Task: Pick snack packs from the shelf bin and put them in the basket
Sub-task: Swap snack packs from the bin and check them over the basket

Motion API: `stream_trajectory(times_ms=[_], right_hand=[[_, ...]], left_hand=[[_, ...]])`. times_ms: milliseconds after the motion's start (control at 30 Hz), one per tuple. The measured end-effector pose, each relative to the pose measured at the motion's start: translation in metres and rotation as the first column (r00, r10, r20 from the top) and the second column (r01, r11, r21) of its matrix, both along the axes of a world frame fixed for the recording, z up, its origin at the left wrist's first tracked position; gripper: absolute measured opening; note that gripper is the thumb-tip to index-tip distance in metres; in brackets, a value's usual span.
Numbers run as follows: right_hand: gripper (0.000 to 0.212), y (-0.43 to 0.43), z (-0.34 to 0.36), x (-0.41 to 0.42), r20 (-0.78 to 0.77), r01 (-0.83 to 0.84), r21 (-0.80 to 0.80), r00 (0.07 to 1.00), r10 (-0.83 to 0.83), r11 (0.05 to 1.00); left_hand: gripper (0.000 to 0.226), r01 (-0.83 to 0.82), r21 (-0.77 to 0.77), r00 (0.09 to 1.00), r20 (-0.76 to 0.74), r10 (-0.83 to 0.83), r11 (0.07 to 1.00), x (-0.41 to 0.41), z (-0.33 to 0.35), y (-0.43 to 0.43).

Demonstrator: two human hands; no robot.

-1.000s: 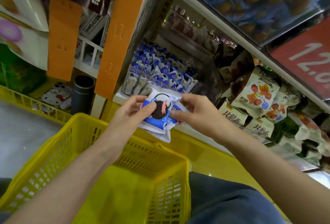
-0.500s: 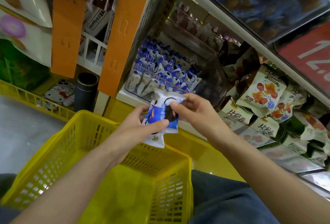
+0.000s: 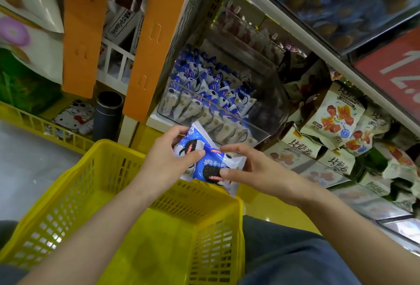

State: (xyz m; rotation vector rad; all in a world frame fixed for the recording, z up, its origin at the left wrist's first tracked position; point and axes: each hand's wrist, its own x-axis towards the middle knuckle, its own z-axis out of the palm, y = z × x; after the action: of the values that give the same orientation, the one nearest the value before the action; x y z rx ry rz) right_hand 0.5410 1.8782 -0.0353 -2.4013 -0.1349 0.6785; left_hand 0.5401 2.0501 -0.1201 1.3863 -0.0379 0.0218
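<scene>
**Snack packs [image 3: 205,159] held over the basket's far rim**

Two blue-and-white packs printed with a dark sandwich biscuit are held in the air above the far rim of the yellow basket [image 3: 68,193], towards its far right corner and just in front of the shelf bin [image 3: 229,124]. They overlap. The upper pack [image 3: 195,139] is tilted up towards the bin, and the lower pack [image 3: 210,166] is angled down so that its bottom corner is seen just over the basket's far right corner.

The upper pack is gripped by the left hand [image 3: 167,160]: the thumb is laid across its printed face and the fingers are curled round its far edge. It cannot be told whether more than one pack lies in that grip. The lower pack is pinched by the right hand [image 3: 258,172], with the thumb pressed on the biscuit print and the index finger stretched out above the pack's top edge. The other fingers are hidden behind the pack.

No packs can be seen inside the basket. The clear-walled shelf bin is filled with more packs of the same kind [image 3: 204,84], stood on end in rows. An orange upright [image 3: 147,46] is set just left of the bin, and a dark cylinder [image 3: 106,114] is stood at its foot. Beige packets [image 3: 336,116] are piled on the shelf to the right of the bin, under a red price sign [image 3: 391,75].
</scene>
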Motion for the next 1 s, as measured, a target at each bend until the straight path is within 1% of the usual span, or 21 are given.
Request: stream_trajectory(times_ms=[67,100,133,200,233,267,300,367,400,433,467,500,600,667,733,833,900,933,1000], right_hand=[[0.048,0.002,-0.001,-0.003,-0.053,0.005,0.06,0.999,-0.002,0.998],[0.04,0.004,0.0,-0.004,-0.054,-0.02,0.061,0.998,0.024,0.998],[0.031,0.004,0.003,-0.003,-0.045,-0.049,0.038,0.998,0.051,0.998],[0.024,0.003,0.013,0.005,0.011,-0.052,-0.007,0.999,0.052,0.999],[0.023,0.001,0.018,0.012,0.072,-0.007,-0.013,0.997,0.008,1.0],[0.02,-0.002,0.024,0.021,0.153,0.072,0.007,0.986,-0.072,0.997],[0.018,-0.005,0.029,0.033,0.242,0.163,0.043,0.956,-0.169,0.986],[0.022,-0.01,0.036,0.059,0.414,0.304,0.108,0.852,-0.32,0.947],[0.028,-0.013,0.037,0.073,0.502,0.338,0.092,0.797,-0.337,0.937],[0.033,-0.015,0.037,0.088,0.583,0.365,0.034,0.749,-0.315,0.93],[0.036,-0.016,0.035,0.1,0.644,0.395,-0.054,0.715,-0.27,0.917],[0.038,-0.016,0.032,0.111,0.678,0.422,-0.154,0.703,-0.215,0.894],[0.036,-0.017,0.021,0.133,0.674,0.411,-0.437,0.739,-0.011,0.8],[0.034,-0.018,0.017,0.14,0.632,0.386,-0.54,0.773,0.057,0.748],[0.034,-0.017,0.015,0.147,0.577,0.366,-0.589,0.815,0.058,0.721],[0.034,-0.012,0.013,0.156,0.491,0.344,-0.623,0.871,0.008,0.703],[0.029,-0.008,0.009,0.162,0.441,0.341,-0.613,0.896,-0.049,0.713],[0.027,-0.007,0.008,0.164,0.423,0.352,-0.582,0.901,-0.097,0.733],[0.022,-0.003,0.003,0.169,0.413,0.4,-0.461,0.887,-0.208,0.792]], left_hand=[[0.034,-0.001,0.028,1.0,0.017,0.001,1.0,-0.001,0.001,-0.001],[0.032,-0.012,0.022,1.0,0.018,0.012,1.0,-0.001,0.001,-0.002],[0.029,-0.026,0.004,1.0,0.009,0.026,1.0,-0.001,0.001,-0.002],[0.021,-0.052,-0.023,0.998,-0.027,0.052,0.998,0.0,0.002,0.0],[0.02,-0.059,-0.035,0.997,-0.049,0.057,0.998,0.001,0.002,0.001],[0.02,-0.06,-0.052,0.996,-0.071,0.057,0.997,0.002,0.002,0.002],[0.02,-0.06,-0.068,0.995,-0.089,0.054,0.996,0.002,0.002,0.003],[0.02,-0.054,-0.082,0.994,-0.104,0.045,0.995,0.003,0.002,0.004],[0.02,-0.049,-0.085,0.993,-0.107,0.039,0.995,0.003,0.002,0.004],[0.02,-0.044,-0.086,0.993,-0.111,0.035,0.995,0.003,0.003,0.003],[0.02,-0.041,-0.084,0.993,-0.115,0.031,0.996,0.003,0.003,0.003],[0.02,-0.039,-0.081,0.992,-0.12,0.029,0.996,0.002,0.003,0.003],[0.021,-0.038,-0.084,0.991,-0.131,0.026,0.996,0.003,0.004,0.004],[0.021,-0.041,-0.092,0.99,-0.139,0.028,0.995,0.003,0.005,0.005],[0.021,-0.045,-0.103,0.988,-0.149,0.029,0.994,0.004,0.005,0.006],[0.023,-0.041,-0.117,0.988,-0.152,0.023,0.992,0.005,0.006,0.006],[0.023,-0.038,-0.125,0.988,-0.155,0.018,0.991,0.005,0.007,0.006],[0.023,-0.035,-0.125,0.988,-0.155,0.016,0.992,0.005,0.008,0.006],[0.022,-0.035,-0.133,0.988,-0.152,0.014,0.99,0.005,0.009,0.007]])
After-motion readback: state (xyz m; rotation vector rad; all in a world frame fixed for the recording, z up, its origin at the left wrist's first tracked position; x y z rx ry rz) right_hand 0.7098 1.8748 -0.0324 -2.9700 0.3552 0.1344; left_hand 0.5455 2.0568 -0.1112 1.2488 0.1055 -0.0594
